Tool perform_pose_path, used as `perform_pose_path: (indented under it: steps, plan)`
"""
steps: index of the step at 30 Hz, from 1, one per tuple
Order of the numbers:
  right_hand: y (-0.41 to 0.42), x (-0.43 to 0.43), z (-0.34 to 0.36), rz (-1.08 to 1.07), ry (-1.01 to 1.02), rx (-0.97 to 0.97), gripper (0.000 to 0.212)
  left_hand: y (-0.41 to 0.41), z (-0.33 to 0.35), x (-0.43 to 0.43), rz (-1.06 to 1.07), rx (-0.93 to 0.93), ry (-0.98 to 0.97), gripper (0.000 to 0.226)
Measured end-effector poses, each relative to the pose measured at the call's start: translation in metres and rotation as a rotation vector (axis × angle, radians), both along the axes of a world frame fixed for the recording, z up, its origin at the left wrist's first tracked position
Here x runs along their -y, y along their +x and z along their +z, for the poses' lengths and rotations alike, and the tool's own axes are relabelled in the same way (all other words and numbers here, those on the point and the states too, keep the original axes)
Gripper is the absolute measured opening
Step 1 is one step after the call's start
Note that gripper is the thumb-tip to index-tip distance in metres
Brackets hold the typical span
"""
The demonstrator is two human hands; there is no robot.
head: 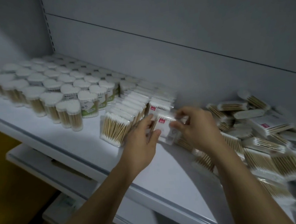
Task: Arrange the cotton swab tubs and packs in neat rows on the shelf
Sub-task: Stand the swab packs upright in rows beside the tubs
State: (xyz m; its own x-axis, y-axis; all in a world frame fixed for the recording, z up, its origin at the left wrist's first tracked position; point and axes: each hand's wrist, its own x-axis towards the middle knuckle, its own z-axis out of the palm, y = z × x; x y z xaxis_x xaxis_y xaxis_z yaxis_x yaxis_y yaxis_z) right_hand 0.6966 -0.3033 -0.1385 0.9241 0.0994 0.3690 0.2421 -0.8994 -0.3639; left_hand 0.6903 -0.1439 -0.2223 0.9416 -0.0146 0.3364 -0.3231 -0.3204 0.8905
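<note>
Heart-shaped clear cotton swab tubs [59, 93] stand in rows on the left of the white shelf [86, 136]. To their right, flat swab packs [126, 113] stand upright in two rows. My left hand [142, 140] and my right hand [195, 128] both grip one flat pack with a red label [165, 128], held at the front end of the right-hand row. A loose heap of swab packs [260, 144] lies jumbled on the shelf's right side.
The grey back panel [173, 32] rises behind the shelf. Lower white shelves [43, 163] jut out at the bottom left, above a yellow-brown floor [7, 172]. The shelf's front edge runs diagonally under my forearms.
</note>
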Motion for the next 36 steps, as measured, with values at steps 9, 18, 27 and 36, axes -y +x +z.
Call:
perform_pose_path:
  steps: [9, 18, 27, 36]
  plan:
    - [0.055, -0.037, -0.008, -0.135, -0.018, -0.002, 0.015, -0.008, 0.002, 0.003, 0.107, 0.167, 0.401, 0.026]
    - [0.032, -0.014, 0.012, -0.081, -0.158, -0.083, 0.036, -0.004, -0.001, 0.01, 0.027, 0.165, 0.628, 0.038]
    - [-0.002, 0.055, 0.011, -0.117, -0.237, -0.159, 0.027, 0.006, 0.019, 0.037, -0.202, 0.02, 0.773, 0.066]
    - [-0.002, 0.058, -0.015, -0.194, -0.335, -0.272, 0.056, 0.018, 0.005, 0.058, -0.203, 0.008, 0.734, 0.059]
